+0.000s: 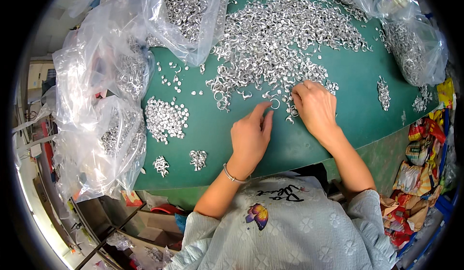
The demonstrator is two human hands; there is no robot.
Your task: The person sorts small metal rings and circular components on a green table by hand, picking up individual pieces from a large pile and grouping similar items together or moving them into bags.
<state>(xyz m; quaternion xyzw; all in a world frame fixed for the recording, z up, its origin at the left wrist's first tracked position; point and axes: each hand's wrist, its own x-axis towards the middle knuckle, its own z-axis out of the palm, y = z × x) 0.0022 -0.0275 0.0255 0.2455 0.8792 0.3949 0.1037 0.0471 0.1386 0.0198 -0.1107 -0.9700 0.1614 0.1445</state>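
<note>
A wide heap of small silvery metal pieces (pixel 270 33), many curved like open rings, covers the middle of the table. At its near edge, my left hand (pixel 250 137) is closed, with a thin silvery ring (pixel 275 103) at the tips of its thumb and forefinger. My right hand (pixel 315 108) rests on the heap's near right edge, its fingers bent down among the pieces. Whatever those fingers pinch is hidden by the hand. A few loose pieces (pixel 290 120) lie on the green table between both hands.
Left of my hands lie a patch of small flower-shaped pieces (pixel 166 119) and two little piles (pixel 197 160). Clear plastic bags of metal pieces (pixel 130 72) line the left side; another bag (pixel 411 52) stands at the right. The green tabletop (pixel 212 125) has a curved near edge.
</note>
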